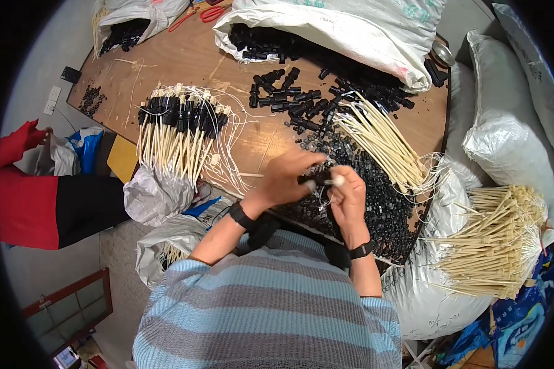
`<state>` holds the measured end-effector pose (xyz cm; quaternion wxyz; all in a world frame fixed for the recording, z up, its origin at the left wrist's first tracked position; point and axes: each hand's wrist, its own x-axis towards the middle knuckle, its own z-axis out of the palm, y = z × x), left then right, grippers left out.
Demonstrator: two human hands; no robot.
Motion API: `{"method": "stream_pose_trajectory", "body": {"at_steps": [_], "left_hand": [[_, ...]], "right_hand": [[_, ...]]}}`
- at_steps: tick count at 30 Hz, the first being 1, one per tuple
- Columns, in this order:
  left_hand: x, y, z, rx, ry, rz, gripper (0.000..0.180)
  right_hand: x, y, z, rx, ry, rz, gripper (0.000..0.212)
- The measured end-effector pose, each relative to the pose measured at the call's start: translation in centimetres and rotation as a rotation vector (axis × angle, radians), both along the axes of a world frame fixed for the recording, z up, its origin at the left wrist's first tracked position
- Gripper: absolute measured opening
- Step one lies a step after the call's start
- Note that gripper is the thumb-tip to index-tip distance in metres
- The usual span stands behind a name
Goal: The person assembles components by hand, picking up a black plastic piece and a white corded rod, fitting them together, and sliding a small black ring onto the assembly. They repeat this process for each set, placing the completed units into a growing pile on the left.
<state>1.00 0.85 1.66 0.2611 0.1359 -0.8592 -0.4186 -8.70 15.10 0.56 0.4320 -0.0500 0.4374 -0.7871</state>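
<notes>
My left hand (285, 178) and my right hand (349, 198) meet over the near edge of the table, fingers curled close together. Between them is something small and dark, blurred and mostly covered by the fingers. A pale tip shows at my right fingertips. One cream stick (250, 175) lies by my left hand. Under and beside my right hand spreads a heap of small black and clear pieces (381, 215). Beyond it rests a bundle of cream sticks with white cords (378, 141). Black tubular plastic fittings (295, 101) are scattered farther back.
At left sits a bundle of sticks with black fittings attached (178, 120). A white sack (338, 31) spills black fittings at the back, near red scissors (212, 13). More sticks (498, 243) lie on a sack at right. Another person's red sleeve (17, 144) shows at far left.
</notes>
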Motion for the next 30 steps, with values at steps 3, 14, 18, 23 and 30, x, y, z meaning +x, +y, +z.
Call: {"method": "stream_pose_trajectory", "body": {"at_steps": [3, 14, 18, 23, 30], "left_hand": [[0.5, -0.3, -0.7, -0.087, -0.010, -0.214, 0.043], [0.8, -0.2, -0.6, -0.197, -0.186, -0.016, 0.022], [1.2, -0.6, 0.1, -0.238, -0.250, -0.015, 0.023], [3.2, -5.4, -1.0, -0.379, 0.109, 0.289, 0.017], [6.0, -10.0, -0.5, -0.545, -0.144, 0.653, 0.048]], "right_hand": [[-0.8, 0.7, 0.6, -0.168, -0.122, 0.053, 0.015], [0.5, -0.1, 1.8, 0.543, 1.144, 0.126, 0.017], [1.1, -1.5, 1.9, 0.618, 0.974, 0.121, 0.024], [0.6, -2.0, 2.5, 0.561, 1.201, -0.225, 0.038], [0.4, -1.3, 2.8, 0.487, 1.665, 0.233, 0.032]]}}
